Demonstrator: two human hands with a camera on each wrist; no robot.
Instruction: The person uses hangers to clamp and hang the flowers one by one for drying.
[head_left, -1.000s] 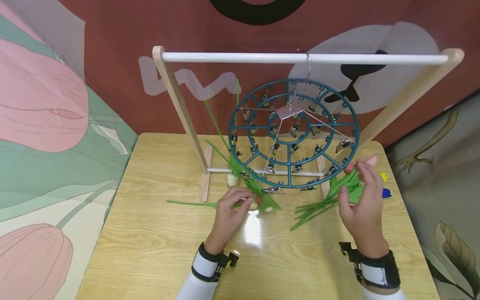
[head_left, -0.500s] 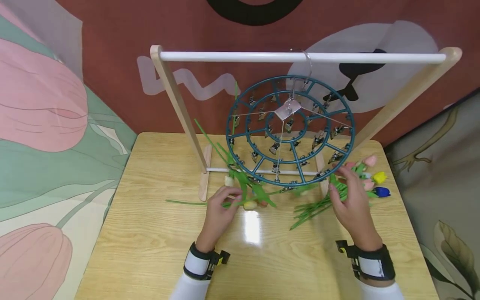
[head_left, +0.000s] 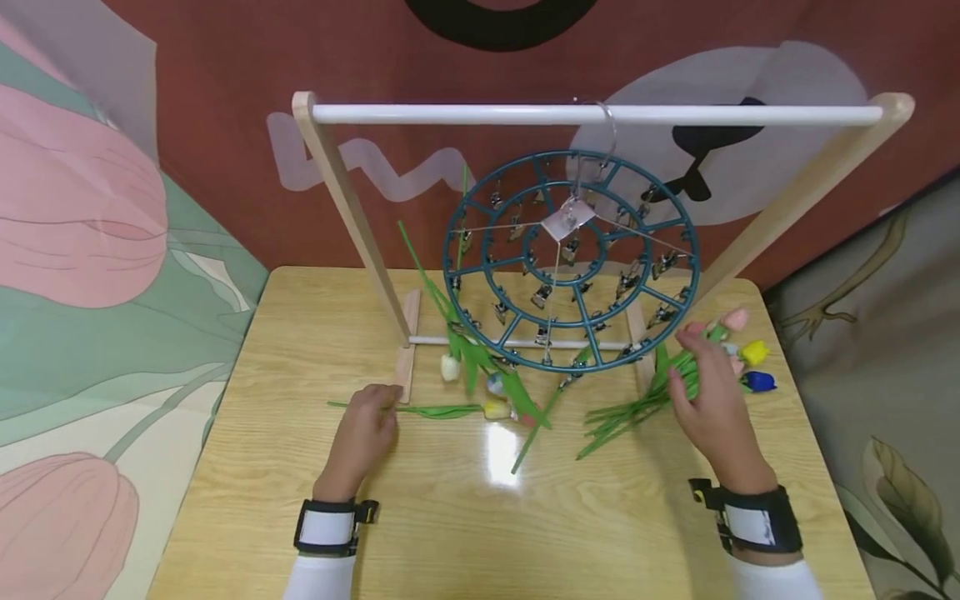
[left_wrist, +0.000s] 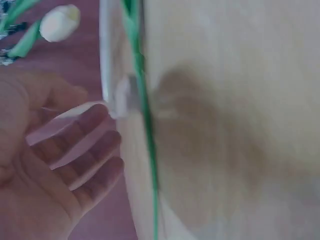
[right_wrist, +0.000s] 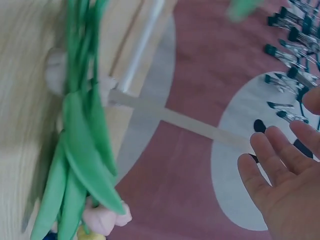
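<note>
My left hand (head_left: 360,433), holding nothing, is over the thin stem end of a yellow artificial tulip (head_left: 495,408) that lies on the table. In the left wrist view its fingers (left_wrist: 95,150) are loosely bent beside the green stem (left_wrist: 148,130). My right hand (head_left: 712,408) is raised over a bunch of tulips (head_left: 637,410), near the ring's right front edge. Its fingers (right_wrist: 280,160) are spread with nothing between them. A round teal clip hanger (head_left: 572,325) hangs between the hands. Tulips, among them a white one (head_left: 450,367), hang at its left front.
A wooden rack with a white top rod (head_left: 480,114) carries the hanger, and a lower rod (head_left: 442,340) joins its feet. Several metal clips (head_left: 542,294) dangle from the rings. A green stem (head_left: 528,446) slants below the front edge. A printed cloth (head_left: 225,167) stands behind.
My left hand has moved left, away from the tulips under the hanger. The hanger has turned, and a stem now slants below its front. My right hand has shifted slightly left and lower.
</note>
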